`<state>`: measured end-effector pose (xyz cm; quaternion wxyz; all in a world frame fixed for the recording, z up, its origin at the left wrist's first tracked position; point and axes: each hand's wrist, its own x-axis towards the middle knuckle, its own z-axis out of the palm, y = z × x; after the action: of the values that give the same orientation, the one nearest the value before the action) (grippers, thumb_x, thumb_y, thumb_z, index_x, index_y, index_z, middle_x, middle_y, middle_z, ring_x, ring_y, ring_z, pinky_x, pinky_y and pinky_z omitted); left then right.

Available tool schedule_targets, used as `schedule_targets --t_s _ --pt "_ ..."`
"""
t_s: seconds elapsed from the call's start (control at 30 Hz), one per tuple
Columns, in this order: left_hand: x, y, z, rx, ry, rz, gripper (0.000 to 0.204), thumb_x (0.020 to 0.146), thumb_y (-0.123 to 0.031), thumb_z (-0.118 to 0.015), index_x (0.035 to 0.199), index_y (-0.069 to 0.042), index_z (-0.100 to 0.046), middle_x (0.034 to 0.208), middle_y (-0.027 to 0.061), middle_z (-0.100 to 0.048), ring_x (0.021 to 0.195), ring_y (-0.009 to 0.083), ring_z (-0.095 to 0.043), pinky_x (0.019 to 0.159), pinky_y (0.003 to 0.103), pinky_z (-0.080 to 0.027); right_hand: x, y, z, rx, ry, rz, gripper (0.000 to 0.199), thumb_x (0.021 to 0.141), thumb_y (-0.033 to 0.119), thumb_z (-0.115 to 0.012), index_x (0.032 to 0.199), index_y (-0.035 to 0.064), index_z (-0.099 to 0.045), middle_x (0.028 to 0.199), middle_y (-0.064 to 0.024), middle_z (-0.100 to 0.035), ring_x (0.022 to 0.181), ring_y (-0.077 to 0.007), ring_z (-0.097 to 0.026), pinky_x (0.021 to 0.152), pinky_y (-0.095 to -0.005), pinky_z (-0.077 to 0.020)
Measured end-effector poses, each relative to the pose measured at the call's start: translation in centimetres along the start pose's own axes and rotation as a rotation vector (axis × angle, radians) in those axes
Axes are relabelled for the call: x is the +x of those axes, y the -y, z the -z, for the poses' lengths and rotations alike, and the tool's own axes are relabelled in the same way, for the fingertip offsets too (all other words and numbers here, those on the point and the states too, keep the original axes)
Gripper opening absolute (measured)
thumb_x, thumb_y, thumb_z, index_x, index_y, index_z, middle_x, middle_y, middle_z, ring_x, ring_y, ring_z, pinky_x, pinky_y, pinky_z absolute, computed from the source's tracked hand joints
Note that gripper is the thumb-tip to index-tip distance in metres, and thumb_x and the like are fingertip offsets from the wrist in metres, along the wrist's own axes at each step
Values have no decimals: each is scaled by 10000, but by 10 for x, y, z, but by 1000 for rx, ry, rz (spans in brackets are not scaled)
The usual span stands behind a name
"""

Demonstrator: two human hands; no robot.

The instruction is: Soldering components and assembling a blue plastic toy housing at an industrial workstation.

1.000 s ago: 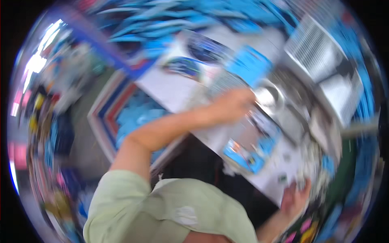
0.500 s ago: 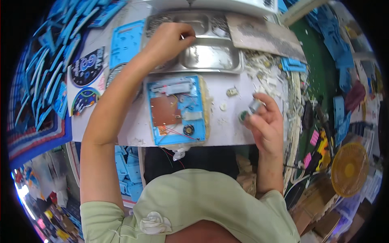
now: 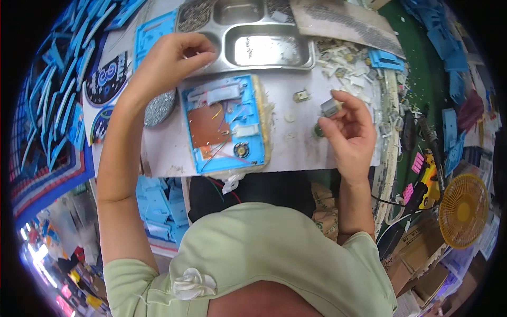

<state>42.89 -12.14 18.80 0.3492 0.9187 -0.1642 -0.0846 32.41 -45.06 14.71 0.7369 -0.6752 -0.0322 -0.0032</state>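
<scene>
Worktable (image 3: 311, 153) with compartmented metal tray (image 3: 269, 67), wired blue plastic casing (image 3: 254, 108), small grey motor (image 3: 330, 108).
Casing lies open-side up, near side of tray; left hand (image 3: 174, 57) at tray's lower-left compartment, fingers curled, can't tell if pinching anything; right hand (image 3: 353, 129), right of casing, half-curled, thumb and index gripping motor.

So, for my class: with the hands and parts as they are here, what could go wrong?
The right hand holds a grey cylinder in a pinch; it might slip. Thin wires lie loose in the open blue casing, so a hand could snag one. The left hand is at the metal tray; a knock might mix the small parts in it.
</scene>
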Motion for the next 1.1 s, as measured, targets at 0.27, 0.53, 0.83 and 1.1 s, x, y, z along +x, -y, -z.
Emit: schedule_targets --t_s 0.27,0.53,0.83,1.1 --pt "-83 -31 -59 5 -156 -178 89 840 -9 -740 914 -8 -691 881 73 -628 702 167 -605 646 260 -484 -13 4 -9 -55 77 -29 488 840 -96 -725 1306 -6 -612 952 -4 -606 827 -61 -583 728 -195 -464" --pt "-85 -34 -100 355 -437 -147 206 719 -169 -816 907 -122 -746 1102 75 -602 1106 305 -545 936 434 -391 -18 1 -26 -104 173 -28 488 838 -84 -733 1304 -5 -614 946 3 -605 826 -58 -573 732 -204 -455" --pt "-94 -17 -92 301 -256 -499 200 704 -131 -807 892 -124 -739 1206 116 -607 1128 374 -535 1008 522 -406 -19 1 -9 -100 123 -17 481 848 -71 -729 1309 1 -612 939 5 -604 819 -60 -566 725 -205 -443" --pt "-77 -15 -21 -83 -584 -213 121 818 -65 -721 937 -61 -745 1119 130 -664 988 264 -651 878 363 -514 -5 3 13 -134 57 -29 476 854 -69 -719 1312 0 -611 939 10 -577 829 -59 -547 735 -204 -437"
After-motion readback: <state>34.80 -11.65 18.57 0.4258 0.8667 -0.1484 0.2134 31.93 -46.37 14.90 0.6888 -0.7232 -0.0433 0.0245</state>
